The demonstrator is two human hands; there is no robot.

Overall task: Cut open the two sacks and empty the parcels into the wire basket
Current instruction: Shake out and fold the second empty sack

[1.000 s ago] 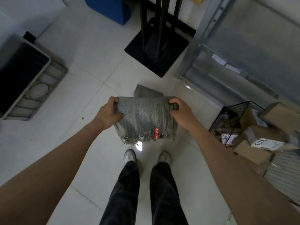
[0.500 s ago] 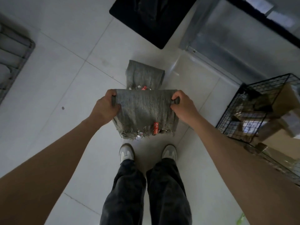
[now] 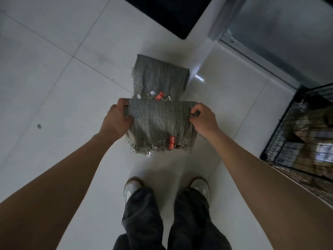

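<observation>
- The left hand (image 3: 116,121) grips the left end of a folded grey woven sack (image 3: 160,121), with the fingers curled round the fold.
- The right hand (image 3: 204,120) pinches the right end of the same sack, fingers curled tight over its edge.
- The sack is held stretched between the two hands, above the white tiled floor (image 3: 54,87) and ahead of the person's pale shoes (image 3: 132,186).
- Its frayed cut edge hangs toward the person, with a red tag (image 3: 171,142) among the loose threads.
- A second grey sack (image 3: 158,76) lies folded on the floor just beyond the held one. Its frayed edge and a second red tag (image 3: 159,96) point toward the hands.
- Whether the two sacks touch cannot be told.
- A black wire basket (image 3: 280,123) stands at the right, well apart from both sacks.
- Cardboard parcels (image 3: 304,145), some with white labels, show through its mesh.
- A flat black base (image 3: 171,15) sits at the top edge, and a metal frame (image 3: 239,42) runs across the upper right.
</observation>
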